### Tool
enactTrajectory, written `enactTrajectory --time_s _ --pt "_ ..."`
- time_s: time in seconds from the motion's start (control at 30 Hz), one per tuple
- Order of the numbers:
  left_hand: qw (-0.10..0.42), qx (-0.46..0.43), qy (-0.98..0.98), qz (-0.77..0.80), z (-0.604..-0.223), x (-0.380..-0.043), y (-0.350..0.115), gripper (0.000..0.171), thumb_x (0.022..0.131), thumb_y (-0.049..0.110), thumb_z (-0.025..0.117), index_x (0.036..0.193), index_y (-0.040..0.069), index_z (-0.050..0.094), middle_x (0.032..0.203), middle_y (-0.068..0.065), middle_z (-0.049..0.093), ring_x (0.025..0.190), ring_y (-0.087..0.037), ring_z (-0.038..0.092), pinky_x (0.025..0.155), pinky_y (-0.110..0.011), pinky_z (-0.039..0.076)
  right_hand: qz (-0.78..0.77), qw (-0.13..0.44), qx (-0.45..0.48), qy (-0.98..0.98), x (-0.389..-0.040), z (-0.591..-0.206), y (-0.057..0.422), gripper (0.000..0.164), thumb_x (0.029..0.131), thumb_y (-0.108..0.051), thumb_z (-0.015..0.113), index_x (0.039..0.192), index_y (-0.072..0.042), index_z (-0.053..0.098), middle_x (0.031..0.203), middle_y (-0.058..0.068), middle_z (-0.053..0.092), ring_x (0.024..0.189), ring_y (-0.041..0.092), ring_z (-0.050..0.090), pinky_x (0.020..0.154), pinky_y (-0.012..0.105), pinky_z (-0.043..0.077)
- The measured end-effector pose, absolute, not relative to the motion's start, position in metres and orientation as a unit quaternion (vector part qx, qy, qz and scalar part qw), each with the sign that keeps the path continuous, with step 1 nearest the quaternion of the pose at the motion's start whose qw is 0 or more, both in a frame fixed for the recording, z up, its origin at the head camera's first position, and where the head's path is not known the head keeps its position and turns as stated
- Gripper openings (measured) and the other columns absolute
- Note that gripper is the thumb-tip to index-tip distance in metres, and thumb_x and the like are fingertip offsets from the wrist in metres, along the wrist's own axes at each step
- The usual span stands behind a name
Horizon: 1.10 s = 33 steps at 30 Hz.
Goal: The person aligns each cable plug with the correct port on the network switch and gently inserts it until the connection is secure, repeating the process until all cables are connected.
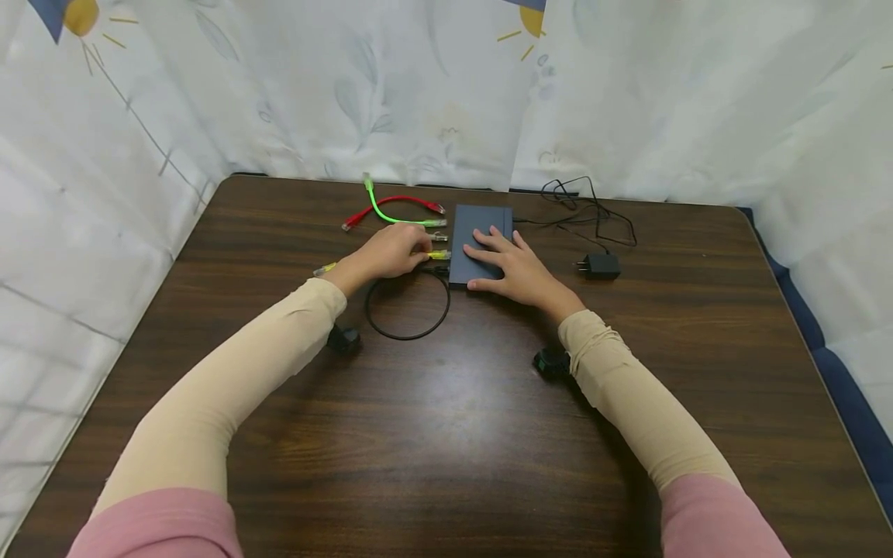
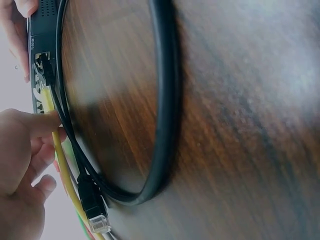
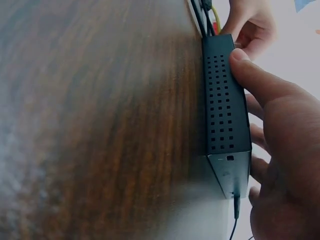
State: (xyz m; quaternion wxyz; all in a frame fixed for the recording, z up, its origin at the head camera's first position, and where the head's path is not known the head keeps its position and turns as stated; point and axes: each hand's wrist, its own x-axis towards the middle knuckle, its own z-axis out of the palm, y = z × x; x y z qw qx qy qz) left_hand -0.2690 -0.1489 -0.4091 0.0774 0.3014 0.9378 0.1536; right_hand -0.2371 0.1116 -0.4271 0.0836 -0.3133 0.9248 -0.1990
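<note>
A dark flat network switch [image 1: 481, 218] lies on the table, a row of ports on its left side. My left hand [image 1: 394, 253] pinches a yellow network cable [image 2: 48, 100] between thumb and fingers, close behind its plug, right at a port. Nearer me, a black network cable [image 2: 167, 75] has one plug in the neighbouring port; it loops over the table, and its other plug [image 2: 99, 223] lies loose. My right hand [image 1: 516, 267] rests on top of the switch with fingers spread, the thumb along its near edge [image 3: 226, 100].
Beyond my left hand lie a green cable [image 1: 377, 204], a red cable [image 1: 401, 198] and a clear plug [image 1: 437, 237] facing the switch. To the right, a thin black cord [image 1: 600, 213] runs from the switch to a power adapter [image 1: 601, 266]. White curtains [image 1: 446, 93] hang behind the table.
</note>
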Motion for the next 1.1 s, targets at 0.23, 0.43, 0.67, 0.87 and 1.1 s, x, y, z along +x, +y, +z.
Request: enactTrajectory --time_s 0.23,0.43,0.67,0.87,1.1 --pt "0.072 0.314 0.934 0.154 -0.4112 -0.2705 -0.1485 0.011 0.093 0.013 0.064 0.097 0.008 0.072 0.097 -0.007 0.067 0.088 -0.024 0.064 0.08 -0.041 0.052 -0.214 0.096 -0.308 0.922 -0.2381 -0.4288 0.1116 0.072 0.089 -0.055 0.06 0.15 -0.031 0.034 0.163 -0.002 0.017 0.153 0.023 0.002 0.121 0.056 0.004" --pt "0.078 0.324 0.933 0.139 -0.4124 -0.2714 -0.1472 0.008 0.095 0.012 0.059 0.096 0.006 0.065 0.097 -0.009 0.065 0.085 -0.023 0.06 0.078 -0.041 0.05 -0.213 0.1 -0.31 0.921 -0.2392 -0.4294 0.1117 0.073 0.088 -0.054 0.061 0.15 -0.03 0.034 0.163 -0.001 0.017 0.153 0.023 0.001 0.121 0.056 0.004" --pt "0.069 0.339 0.928 0.14 -0.413 -0.2709 -0.1458 0.006 0.096 0.009 0.058 0.093 0.005 0.061 0.094 -0.01 0.061 0.081 -0.024 0.056 0.076 -0.04 0.047 -0.211 0.097 -0.31 0.922 -0.239 -0.4287 0.1108 0.072 0.088 -0.052 0.062 0.15 -0.028 0.035 0.163 0.001 0.018 0.153 0.025 0.002 0.121 0.056 0.005" --pt "0.07 0.345 0.925 0.14 -0.4123 -0.2722 -0.1453 0.006 0.095 0.008 0.058 0.092 0.004 0.061 0.093 -0.011 0.063 0.081 -0.025 0.057 0.076 -0.041 0.047 -0.213 0.102 -0.307 0.922 -0.2379 -0.4265 0.1091 0.071 0.089 -0.051 0.061 0.15 -0.027 0.035 0.163 0.002 0.017 0.152 0.026 0.001 0.12 0.057 0.004" --pt "0.077 0.349 0.924 0.137 -0.4127 -0.2745 -0.1455 0.007 0.095 0.007 0.057 0.092 0.004 0.062 0.091 -0.011 0.063 0.081 -0.025 0.058 0.076 -0.041 0.048 -0.212 0.107 -0.306 0.922 -0.2369 -0.4257 0.106 0.07 0.09 -0.05 0.061 0.151 -0.025 0.034 0.163 0.003 0.016 0.152 0.029 0.0 0.119 0.06 0.004"
